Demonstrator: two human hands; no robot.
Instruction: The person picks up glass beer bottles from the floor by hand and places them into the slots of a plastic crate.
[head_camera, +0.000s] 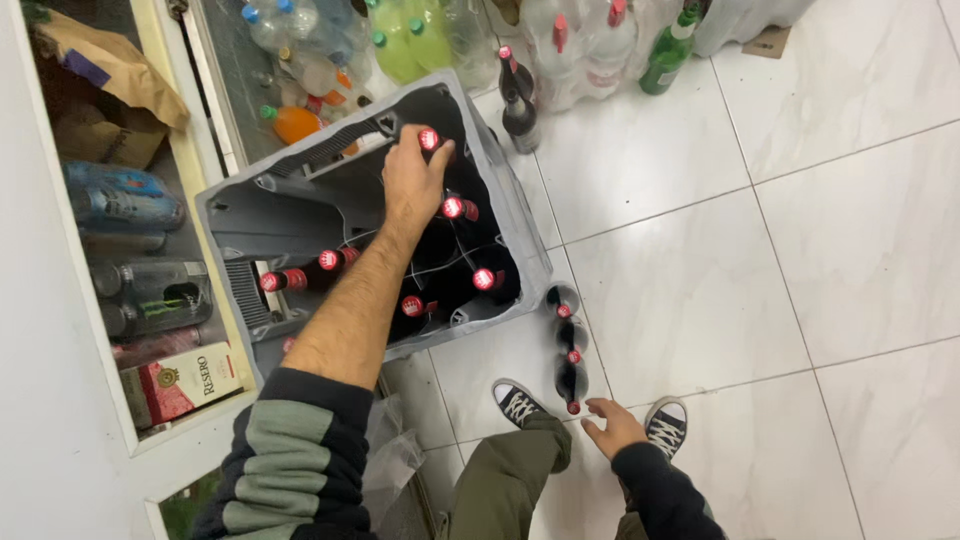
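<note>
Two hands are at work on dark glass bottles with red caps. The left hand (413, 178) reaches far into the grey crate (522, 235), its grip clenched round the neck of a dark bottle (429, 139) just under the cap, at the crate's far edge. Other capped bottles (453, 208) stand in the crate's cells near that hand, some further left.

The right hand (612, 426) is low and near, between two black-and-white sneakers (516, 402). Its grip is released, with fingers spread beside the nearest bottle (572, 384) of a short row of three on the white tiled floor (760, 280), just right of the crate. I cannot tell whether the fingertips touch its cap.

By my reading, the step in hand is moving bottles between the floor row and the crate, one at a time by the neck. A next move would call for a straight vertical path, so that the base clears the cell dividers.

The held bottle seems upright, with its long axis vertical and its cap pointing up at the camera. The floor bottles stand the same way.

Far off, more drink bottles (400, 40) crowd the floor and shelves at the left.
</note>
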